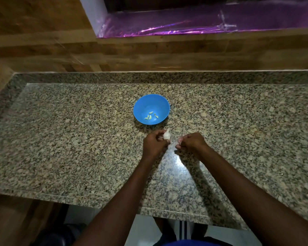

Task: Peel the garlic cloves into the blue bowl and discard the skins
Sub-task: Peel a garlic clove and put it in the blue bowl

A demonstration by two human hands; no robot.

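Garlic bulb (167,135) is sitting pinched in the left hand (155,142), fingers closed around it, just in front of the blue bowl (151,109) on the granite counter (60,139). Peeled cloves (151,115) are lying inside the bowl. Beside it, the right hand (190,142) is curling nearly closed; whether it is gripping anything is unclear.

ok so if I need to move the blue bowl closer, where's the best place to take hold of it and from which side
Probably pinch the blue bowl at its near rim, thumb inside and fingers outside, coming from the person's side. It stands upright and open on the counter, with no handle, and its smooth wall slopes inward. The peeled cloves lie low inside, clear of the rim. The right hand looks easier to free; the left hand holds the garlic.
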